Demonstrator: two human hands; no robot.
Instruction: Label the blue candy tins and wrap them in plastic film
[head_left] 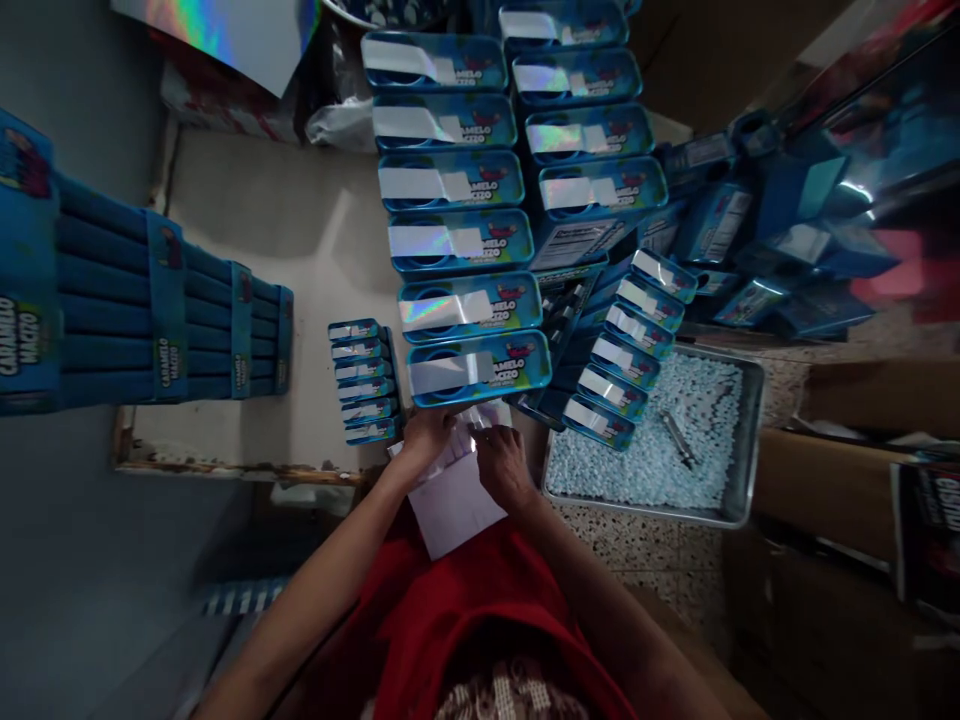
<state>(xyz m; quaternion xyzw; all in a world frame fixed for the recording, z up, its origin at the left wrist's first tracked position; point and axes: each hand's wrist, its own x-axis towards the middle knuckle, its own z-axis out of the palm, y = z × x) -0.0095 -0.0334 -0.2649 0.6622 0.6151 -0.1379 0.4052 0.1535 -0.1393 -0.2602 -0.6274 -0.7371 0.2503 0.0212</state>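
Note:
A white sheet with shiny silvery strips (pixel 459 505) lies over my lap, its far end reaching under the nearest blue box. My left hand (pixel 427 442) grips the sheet's far left side, fingers bent. On the right side of the same sheet, my right hand (pixel 506 466) has its fingers pinched together by a shiny strip; what is between them is too small to make out. Just beyond both hands is the nearest blue candy box (pixel 525 372), lettered "CARAMELO MACIZO", with a silvery strip across its face. More such boxes (pixel 457 240) stand in two columns behind it.
Small blue boxes stand in rows at left (pixel 365 385) and right (pixel 622 350). A metal tray (pixel 754 440) of pale blue pellets holds a metal tool (pixel 679 438). Stacked blue cartons (pixel 165 300) stand left, cardboard boxes (pixel 832 480) right. A shiny sheet (pixel 247 40) lies top left.

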